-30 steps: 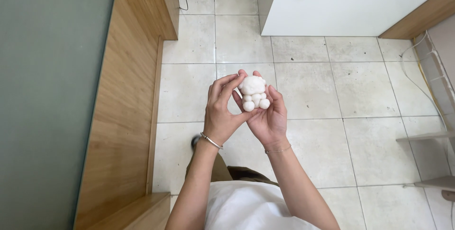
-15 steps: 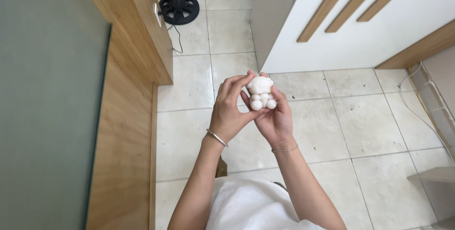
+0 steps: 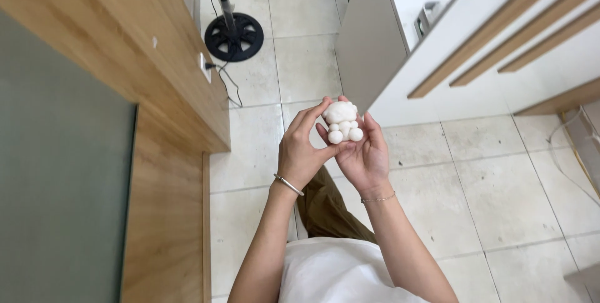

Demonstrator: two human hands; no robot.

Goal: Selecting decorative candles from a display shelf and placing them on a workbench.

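Note:
A small white figure (image 3: 342, 121) made of rounded lumps, with little balls at its base, sits between both of my hands in front of my chest. My left hand (image 3: 303, 150) grips it from the left with thumb and fingers curled round its top. My right hand (image 3: 362, 153) cups it from below and the right, palm up. A thin bangle (image 3: 289, 184) circles my left wrist and a fine chain (image 3: 378, 198) my right. Below, the floor is pale tile (image 3: 494, 184).
A wooden counter edge with a grey-green surface (image 3: 94, 153) runs down the left. A black round stand base with a pole and cable (image 3: 234, 35) sits on the tiles ahead. A white cabinet with wooden handle strips (image 3: 475, 47) stands at the upper right.
My view has tilted forward, bringing the stand base and the white cabinet into sight. My hands keep the same hold on the white figure.

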